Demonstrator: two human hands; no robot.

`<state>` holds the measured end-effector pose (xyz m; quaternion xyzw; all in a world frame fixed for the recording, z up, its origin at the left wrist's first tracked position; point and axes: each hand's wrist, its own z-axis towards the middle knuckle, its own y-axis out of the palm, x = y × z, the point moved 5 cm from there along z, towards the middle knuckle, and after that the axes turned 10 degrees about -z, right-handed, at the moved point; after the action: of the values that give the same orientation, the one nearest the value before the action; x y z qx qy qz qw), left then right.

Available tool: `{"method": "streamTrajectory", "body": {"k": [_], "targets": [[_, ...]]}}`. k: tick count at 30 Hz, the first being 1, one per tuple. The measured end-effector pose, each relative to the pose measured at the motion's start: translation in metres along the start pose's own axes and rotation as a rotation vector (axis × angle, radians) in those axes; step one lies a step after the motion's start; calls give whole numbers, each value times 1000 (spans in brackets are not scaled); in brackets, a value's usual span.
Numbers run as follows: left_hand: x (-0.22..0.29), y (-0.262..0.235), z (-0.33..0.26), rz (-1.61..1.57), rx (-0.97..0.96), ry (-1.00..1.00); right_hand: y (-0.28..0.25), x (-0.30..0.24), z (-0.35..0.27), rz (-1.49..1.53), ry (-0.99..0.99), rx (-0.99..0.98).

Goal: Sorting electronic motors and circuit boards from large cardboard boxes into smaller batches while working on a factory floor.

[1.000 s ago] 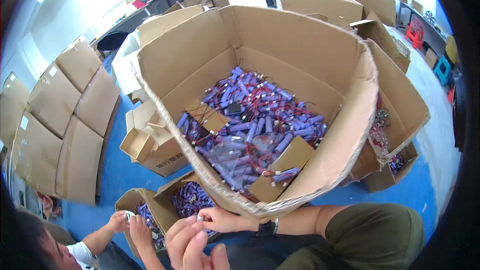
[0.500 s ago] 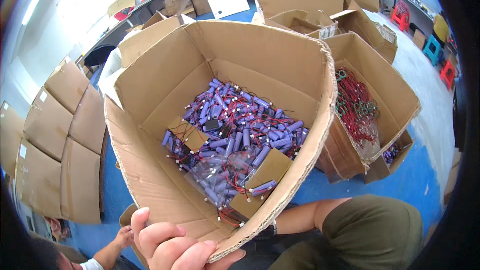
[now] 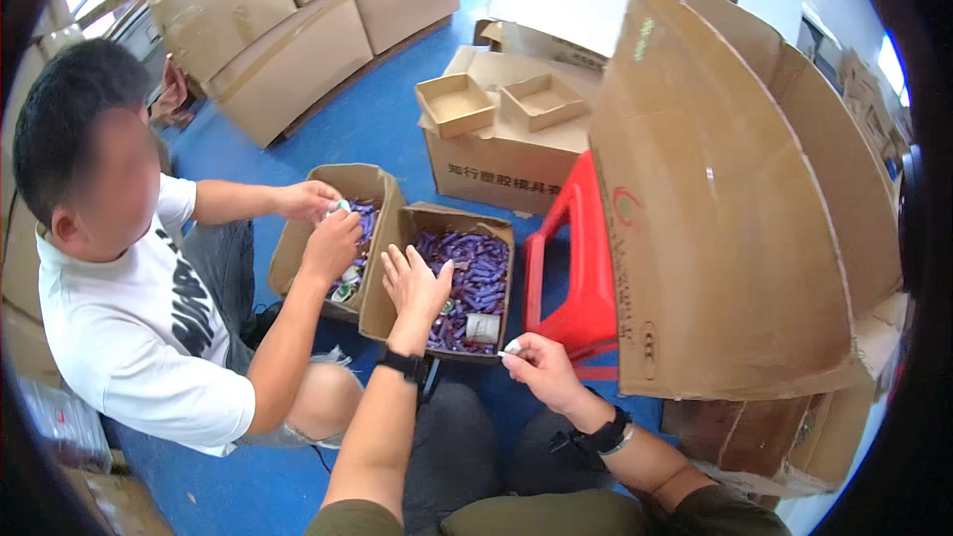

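At the left, a co-worker in a white T-shirt [image 3: 149, 337] is seated on the blue floor [image 3: 367, 129], with both hands held over a small open carton [image 3: 298, 238]; a small pale piece is pinched between those hands. Just beside it, touching along one wall, a second small carton [image 3: 382, 303] is seen, filled with short purple cylinders [image 3: 467, 273] and one pale wrapped piece.

The left hand [image 3: 415, 283] is stretched over the near edge of this carton, its fingers spread apart and closed on nothing, the palm hovering just above the purple cylinders. A black watch is worn on that wrist. The right hand [image 3: 541, 367] is held nearer the body, just outside the carton's corner, with thumb and forefinger pinched together on a small white piece [image 3: 512, 346]; what the piece is cannot be told.

The step in hand is judged to be a pick from the carton: a cylinder is being reached for while the white piece is kept ready. For the next move, the open fingers would need to be lowered and closed on a single cylinder.

Further right, a red plastic stool [image 3: 581, 268] and a large tilted cardboard box [image 3: 735, 238] are seen.
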<state>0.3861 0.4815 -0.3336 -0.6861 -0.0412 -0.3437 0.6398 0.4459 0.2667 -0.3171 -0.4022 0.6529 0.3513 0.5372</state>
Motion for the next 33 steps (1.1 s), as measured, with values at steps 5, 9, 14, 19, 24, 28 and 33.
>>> {"method": "streamTrajectory", "body": {"k": [5, 9, 14, 19, 24, 28, 33], "targets": [[-104, 35, 20, 123, -10, -410, 32, 10, 6, 24, 36, -86], [64, -12, 6, -806, -263, 395, 11, 30, 10, -24, 90, -41], [233, -152, -83, -867, 141, 1240, 11, 43, 17, -124, -247, 133], [243, -147, -117, -973, -151, 1409, 29, 48, 19, -26, -159, 23], [173, -123, -90, -1075, -142, 1128, 14, 44, 15, 32, -42, -17], [42, -32, -57, -881, 164, 492, 19, 38, 26, 7, 81, 13], [-55, 85, -85, -511, -360, 193, 17, 20, 48, 156, -8, 152]]}}
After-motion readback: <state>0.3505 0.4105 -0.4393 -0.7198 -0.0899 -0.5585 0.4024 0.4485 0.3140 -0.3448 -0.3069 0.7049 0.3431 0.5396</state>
